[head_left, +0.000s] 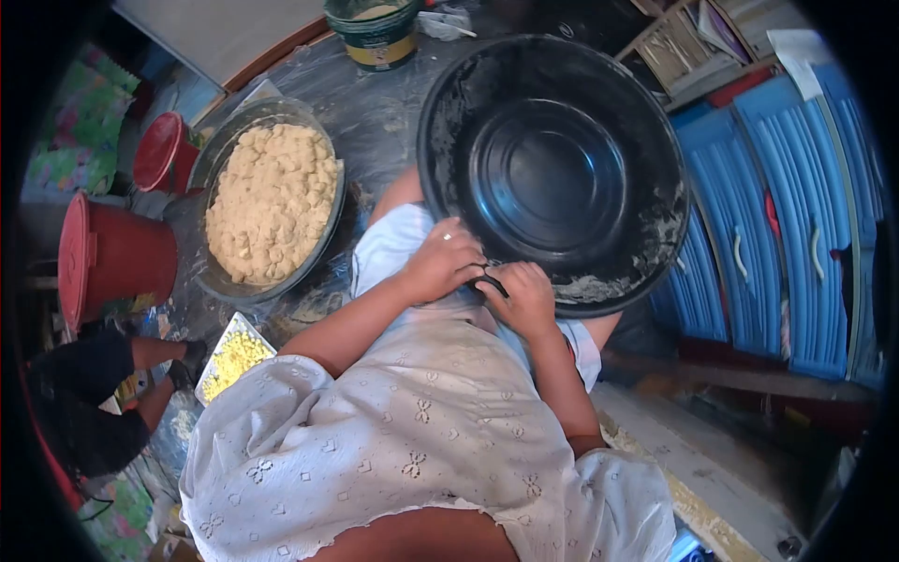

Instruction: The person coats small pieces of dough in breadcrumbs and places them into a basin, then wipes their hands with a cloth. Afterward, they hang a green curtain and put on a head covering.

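A large black basin [548, 178] with pale residue smeared around its inner wall rests across my lap, tilted toward me. At its near edge my left hand [445, 260] is closed, a ring on one finger. Close beside it, my right hand [522, 295] is closed too, its thumb pointing to the left. Both hands pinch a small, curved black piece [487, 282] between them; I cannot tell whether it is part of the basin's rim or separate.
To the left stands a wide bowl of pale, crumbly dough lumps [272, 206]. Nearby are a white tray of yellow bits [236, 359], a red lidded bucket [122, 258], a smaller red bucket [164, 153] and a person's legs [154, 375]. A green bucket [375, 37] is ahead; blue drawers [777, 197] stand right.
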The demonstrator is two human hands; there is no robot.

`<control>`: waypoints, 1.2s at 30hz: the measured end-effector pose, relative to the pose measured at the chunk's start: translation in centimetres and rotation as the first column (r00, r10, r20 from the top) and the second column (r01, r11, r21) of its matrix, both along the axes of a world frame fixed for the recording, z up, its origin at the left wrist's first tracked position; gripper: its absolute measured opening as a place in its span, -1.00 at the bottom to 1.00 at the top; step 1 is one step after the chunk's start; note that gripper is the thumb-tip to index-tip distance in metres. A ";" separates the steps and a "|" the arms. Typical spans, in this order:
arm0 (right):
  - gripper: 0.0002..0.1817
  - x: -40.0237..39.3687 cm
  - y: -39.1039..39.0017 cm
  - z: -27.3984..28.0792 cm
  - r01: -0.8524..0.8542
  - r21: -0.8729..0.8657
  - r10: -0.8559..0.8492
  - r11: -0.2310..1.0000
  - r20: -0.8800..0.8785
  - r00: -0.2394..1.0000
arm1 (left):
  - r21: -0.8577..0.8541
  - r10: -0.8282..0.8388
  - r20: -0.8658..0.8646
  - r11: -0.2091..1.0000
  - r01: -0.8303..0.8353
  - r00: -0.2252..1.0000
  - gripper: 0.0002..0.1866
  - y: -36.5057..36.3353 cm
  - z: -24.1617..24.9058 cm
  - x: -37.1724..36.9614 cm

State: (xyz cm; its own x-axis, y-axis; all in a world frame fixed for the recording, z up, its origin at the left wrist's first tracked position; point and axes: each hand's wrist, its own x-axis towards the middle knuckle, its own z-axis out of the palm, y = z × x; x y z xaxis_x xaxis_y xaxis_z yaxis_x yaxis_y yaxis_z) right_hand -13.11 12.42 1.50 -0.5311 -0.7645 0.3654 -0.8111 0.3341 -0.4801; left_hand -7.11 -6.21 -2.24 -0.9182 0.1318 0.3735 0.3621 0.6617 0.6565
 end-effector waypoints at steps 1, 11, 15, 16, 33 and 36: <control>-0.76 0.1 0.0 0.0 -0.012 -0.004 0.012 1.000 0.006 1.000 | 0.002 -0.016 0.000 1.000 0.016 1.000 -0.84 0.0 0.0 0.1; -0.73 0.2 0.6 -0.6 -0.014 0.007 0.014 1.000 -0.002 1.000 | -0.047 0.001 0.055 0.999 0.002 0.998 -0.83 0.1 0.5 0.2; -0.59 0.7 1.0 0.6 0.027 0.198 -0.037 0.980 0.047 0.998 | -0.051 0.005 0.085 0.999 0.000 0.996 -0.82 0.2 1.1 0.3; -0.59 0.8 1.3 0.5 0.034 0.195 -0.043 0.980 0.042 0.998 | -0.057 0.007 0.094 0.998 -0.002 0.996 -0.82 0.2 1.2 0.2; -0.51 0.3 9.3 2.1 0.298 0.468 -0.326 0.832 -0.021 0.945 | -0.065 0.199 0.142 0.979 -0.191 0.970 -0.72 -2.6 2.4 5.0; -0.47 0.6 10.4 2.1 0.494 0.469 -0.462 0.732 -0.191 0.866 | -0.035 0.239 0.207 0.971 -0.237 0.949 -0.72 -4.1 2.4 6.4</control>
State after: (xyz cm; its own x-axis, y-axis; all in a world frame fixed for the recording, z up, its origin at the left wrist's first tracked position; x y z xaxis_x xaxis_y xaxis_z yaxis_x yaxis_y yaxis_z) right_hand -12.55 22.79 3.62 -0.8656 -0.4974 0.0581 -0.5008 0.8595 -0.1022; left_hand -0.72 -10.35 0.13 -0.9805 -0.0977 0.1706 0.0491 0.7186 0.6937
